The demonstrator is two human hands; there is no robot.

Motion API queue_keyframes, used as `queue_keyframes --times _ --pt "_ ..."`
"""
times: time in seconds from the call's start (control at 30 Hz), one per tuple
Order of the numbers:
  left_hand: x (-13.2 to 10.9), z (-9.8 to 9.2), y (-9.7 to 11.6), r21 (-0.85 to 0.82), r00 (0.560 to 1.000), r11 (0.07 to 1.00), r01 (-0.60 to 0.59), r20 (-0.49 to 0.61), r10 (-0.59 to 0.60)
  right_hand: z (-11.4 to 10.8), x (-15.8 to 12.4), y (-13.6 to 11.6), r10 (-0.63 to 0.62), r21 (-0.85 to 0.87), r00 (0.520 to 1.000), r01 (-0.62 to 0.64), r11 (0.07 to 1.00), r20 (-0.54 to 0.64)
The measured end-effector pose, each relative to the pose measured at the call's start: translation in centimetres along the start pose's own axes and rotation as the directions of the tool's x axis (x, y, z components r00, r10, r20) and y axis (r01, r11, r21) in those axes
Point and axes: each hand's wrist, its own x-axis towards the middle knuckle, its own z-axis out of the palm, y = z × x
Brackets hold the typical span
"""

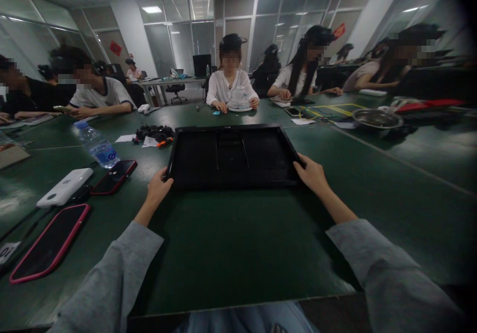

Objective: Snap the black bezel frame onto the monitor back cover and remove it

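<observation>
A wide black rectangular plastic panel (194, 156) with a raised rim, like the back shell of a monitor, is in front of me at the table's middle. Two thin lines run down its recessed face below a dark block near the far edge. My left hand (159, 186) is closed on its left side, thumb on top. On the opposite side, my right hand (313, 174) grips the right edge with the thumb over the rim. The fingers underneath are partly hidden. Whether the panel rests on the table or is slightly raised, I cannot tell.
Left on the green table (238, 253) are a water bottle (97, 146), a white power bank (65, 188) and two red-edged phones (52, 246). Beyond lie black cables (153, 134); a metal bowl (377, 119) stands right. Across sits a person (231, 84) holding a white basket (240, 105); others sit around.
</observation>
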Motion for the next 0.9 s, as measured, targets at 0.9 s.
queue_keyframes --times 0.9 --pt "-0.78 -0.31 0.72 0.17 0.997 0.982 -0.082 0.003 0.082 -0.06 -0.21 0.54 0.014 0.055 1.0 -0.013 0.998 -0.009"
